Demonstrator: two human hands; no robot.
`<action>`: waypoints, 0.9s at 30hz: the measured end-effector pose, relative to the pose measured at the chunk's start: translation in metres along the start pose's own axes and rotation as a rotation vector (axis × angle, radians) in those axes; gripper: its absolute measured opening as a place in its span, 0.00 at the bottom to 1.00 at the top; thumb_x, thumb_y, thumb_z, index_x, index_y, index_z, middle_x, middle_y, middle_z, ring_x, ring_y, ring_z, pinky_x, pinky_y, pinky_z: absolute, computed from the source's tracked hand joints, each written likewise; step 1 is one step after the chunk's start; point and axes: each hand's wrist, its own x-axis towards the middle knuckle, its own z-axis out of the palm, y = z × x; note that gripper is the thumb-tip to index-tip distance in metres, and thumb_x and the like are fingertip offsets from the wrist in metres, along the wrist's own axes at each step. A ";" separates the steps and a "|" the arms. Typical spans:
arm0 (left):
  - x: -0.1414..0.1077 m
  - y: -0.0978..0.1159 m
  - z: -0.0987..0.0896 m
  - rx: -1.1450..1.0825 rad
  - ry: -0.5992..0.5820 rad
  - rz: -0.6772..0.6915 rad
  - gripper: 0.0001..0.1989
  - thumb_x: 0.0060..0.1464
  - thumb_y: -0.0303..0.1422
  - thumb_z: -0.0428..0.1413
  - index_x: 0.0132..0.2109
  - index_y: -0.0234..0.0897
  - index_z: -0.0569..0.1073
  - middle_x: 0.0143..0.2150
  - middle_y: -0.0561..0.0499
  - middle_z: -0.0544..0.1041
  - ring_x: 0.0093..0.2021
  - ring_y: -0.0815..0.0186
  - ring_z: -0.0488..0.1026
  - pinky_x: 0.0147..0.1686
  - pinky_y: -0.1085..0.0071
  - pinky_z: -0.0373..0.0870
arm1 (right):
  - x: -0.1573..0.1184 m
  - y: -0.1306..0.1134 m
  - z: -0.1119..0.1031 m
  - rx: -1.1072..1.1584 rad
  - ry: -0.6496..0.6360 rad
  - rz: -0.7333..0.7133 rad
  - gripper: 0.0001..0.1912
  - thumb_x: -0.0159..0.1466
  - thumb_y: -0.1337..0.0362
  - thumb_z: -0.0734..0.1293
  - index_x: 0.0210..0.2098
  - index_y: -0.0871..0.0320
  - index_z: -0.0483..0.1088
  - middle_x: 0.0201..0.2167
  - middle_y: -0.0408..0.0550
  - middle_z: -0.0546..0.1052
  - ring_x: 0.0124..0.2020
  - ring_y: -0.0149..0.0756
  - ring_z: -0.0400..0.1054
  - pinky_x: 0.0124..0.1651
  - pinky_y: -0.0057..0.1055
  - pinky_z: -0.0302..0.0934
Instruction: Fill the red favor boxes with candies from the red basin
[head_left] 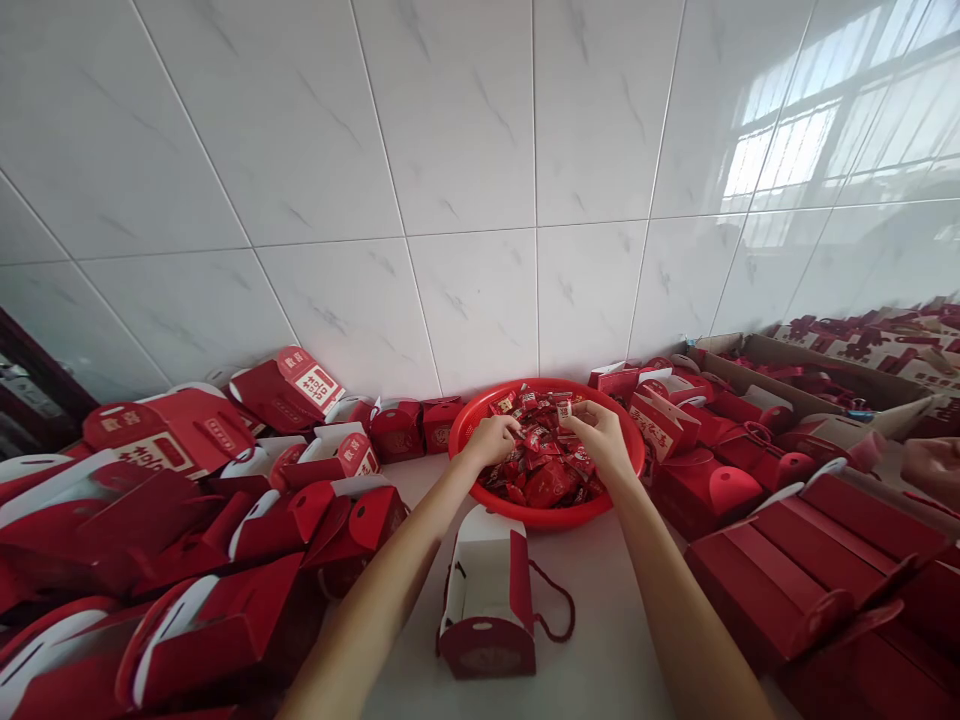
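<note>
Both of my hands are over a red plastic basket heaped with red-wrapped candies. My left hand is at the left of the heap, fingers curled together; what lies in them, if anything, is hidden. On the right side, my right hand pinches a small wrapped candy with a pale label between thumb and fingertips. Between my forearms, in front of the basket, stands an open red gift box with a white inside. Its dark red cord handle hangs out to the right.
Many red gift boxes crowd the left, some with raised lids. More boxes fill the right, near a cardboard carton of red items. Another person's hand shows at the right edge. A tiled wall rises behind.
</note>
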 end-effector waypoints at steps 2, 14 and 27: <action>0.000 0.002 -0.002 -0.014 0.056 0.016 0.18 0.48 0.18 0.53 0.42 0.38 0.80 0.39 0.51 0.83 0.39 0.65 0.79 0.39 0.74 0.71 | 0.001 0.000 0.000 -0.001 0.006 0.002 0.09 0.48 0.59 0.70 0.27 0.56 0.69 0.24 0.45 0.77 0.30 0.41 0.74 0.36 0.35 0.69; 0.000 0.004 -0.009 -0.089 0.280 -0.012 0.16 0.58 0.23 0.50 0.47 0.39 0.79 0.50 0.50 0.82 0.49 0.64 0.78 0.53 0.69 0.72 | 0.000 -0.003 0.002 0.061 -0.004 0.052 0.10 0.47 0.62 0.69 0.27 0.54 0.64 0.25 0.46 0.79 0.33 0.44 0.77 0.34 0.34 0.70; 0.007 -0.002 -0.003 0.139 -0.014 -0.165 0.11 0.64 0.31 0.54 0.51 0.37 0.75 0.52 0.45 0.77 0.50 0.60 0.75 0.50 0.61 0.73 | -0.005 -0.008 0.001 0.080 -0.039 0.043 0.08 0.49 0.62 0.68 0.29 0.56 0.69 0.28 0.47 0.80 0.37 0.45 0.78 0.40 0.37 0.73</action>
